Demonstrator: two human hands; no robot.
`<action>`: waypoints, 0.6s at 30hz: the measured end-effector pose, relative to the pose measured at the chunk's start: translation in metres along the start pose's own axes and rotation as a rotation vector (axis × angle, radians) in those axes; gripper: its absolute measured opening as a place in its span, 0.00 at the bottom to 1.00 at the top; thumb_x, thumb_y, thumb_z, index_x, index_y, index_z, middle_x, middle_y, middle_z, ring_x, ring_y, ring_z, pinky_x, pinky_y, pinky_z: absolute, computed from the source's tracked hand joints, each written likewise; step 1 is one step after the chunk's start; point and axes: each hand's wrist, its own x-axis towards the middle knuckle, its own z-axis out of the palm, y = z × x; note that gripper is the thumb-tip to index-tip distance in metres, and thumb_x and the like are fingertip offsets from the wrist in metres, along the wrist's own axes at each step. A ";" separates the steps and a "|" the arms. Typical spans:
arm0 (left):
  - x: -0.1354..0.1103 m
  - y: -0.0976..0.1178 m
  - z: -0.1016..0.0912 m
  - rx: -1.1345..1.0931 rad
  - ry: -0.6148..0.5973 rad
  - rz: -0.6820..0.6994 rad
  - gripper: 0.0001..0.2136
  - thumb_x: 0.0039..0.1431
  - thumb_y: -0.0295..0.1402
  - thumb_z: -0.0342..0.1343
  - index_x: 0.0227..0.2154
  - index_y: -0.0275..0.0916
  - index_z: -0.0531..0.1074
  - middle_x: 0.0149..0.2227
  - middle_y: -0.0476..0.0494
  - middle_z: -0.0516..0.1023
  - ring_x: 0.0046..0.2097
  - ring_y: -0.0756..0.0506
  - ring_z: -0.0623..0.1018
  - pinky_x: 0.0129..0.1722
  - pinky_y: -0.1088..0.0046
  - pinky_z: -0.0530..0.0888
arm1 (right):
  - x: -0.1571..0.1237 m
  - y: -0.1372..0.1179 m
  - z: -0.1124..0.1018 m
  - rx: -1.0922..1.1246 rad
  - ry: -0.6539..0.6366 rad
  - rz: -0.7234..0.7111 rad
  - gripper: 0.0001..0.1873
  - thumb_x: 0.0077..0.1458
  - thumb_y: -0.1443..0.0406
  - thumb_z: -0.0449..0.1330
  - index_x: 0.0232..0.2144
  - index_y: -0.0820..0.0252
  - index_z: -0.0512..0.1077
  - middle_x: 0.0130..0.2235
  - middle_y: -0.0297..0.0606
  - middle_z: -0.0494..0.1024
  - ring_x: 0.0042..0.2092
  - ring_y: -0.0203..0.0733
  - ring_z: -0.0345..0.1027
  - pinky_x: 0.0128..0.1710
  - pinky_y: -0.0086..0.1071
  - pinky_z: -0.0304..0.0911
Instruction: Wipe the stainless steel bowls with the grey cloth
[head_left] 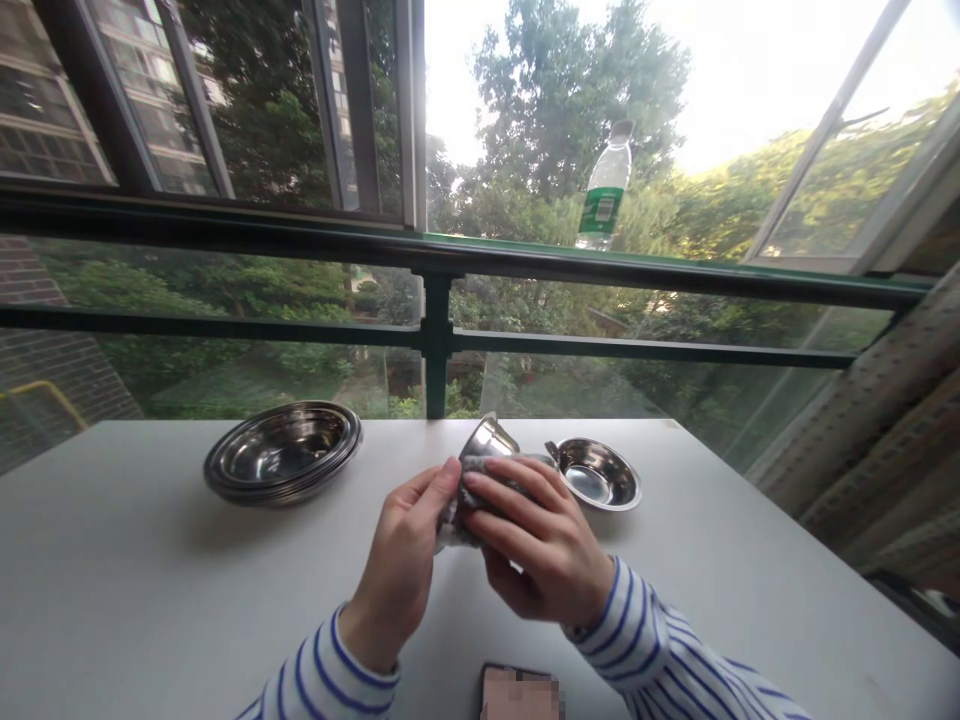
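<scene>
My left hand [401, 555] grips a small steel bowl [487, 438] that is tilted on its side above the white table [150, 590]. My right hand [536, 545] presses a grey cloth [480, 468] against the bowl, fingers closed over it. Both hands meet at the middle of the table. Striped blue and white sleeves cover both wrists. Much of the bowl is hidden behind my fingers.
A stack of larger steel bowls [283, 462] sits at the left back of the table. One small steel bowl [596, 473] rests just right of my hands. A phone [520, 692] lies at the near edge. A water bottle [604, 190] stands on the green railing.
</scene>
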 end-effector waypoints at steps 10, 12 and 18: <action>0.000 -0.003 -0.001 0.089 -0.056 0.016 0.09 0.52 0.36 0.58 0.29 0.36 0.78 0.25 0.48 0.74 0.28 0.51 0.70 0.32 0.77 0.68 | -0.001 0.002 -0.003 0.062 0.032 0.095 0.17 0.49 0.71 0.54 0.43 0.60 0.69 0.51 0.44 0.72 0.57 0.50 0.59 0.54 0.48 0.59; 0.001 -0.004 -0.002 0.089 -0.053 0.021 0.08 0.52 0.37 0.58 0.30 0.37 0.78 0.26 0.49 0.75 0.29 0.51 0.71 0.33 0.77 0.68 | 0.000 0.000 -0.001 0.070 0.002 0.048 0.17 0.48 0.71 0.54 0.43 0.59 0.69 0.51 0.43 0.72 0.57 0.49 0.58 0.55 0.48 0.57; -0.001 -0.005 -0.001 0.172 -0.088 -0.023 0.11 0.51 0.38 0.58 0.28 0.35 0.78 0.23 0.48 0.73 0.26 0.51 0.70 0.30 0.76 0.68 | -0.002 0.011 -0.004 0.150 0.130 0.392 0.15 0.55 0.71 0.51 0.45 0.59 0.67 0.49 0.46 0.73 0.52 0.46 0.65 0.50 0.43 0.64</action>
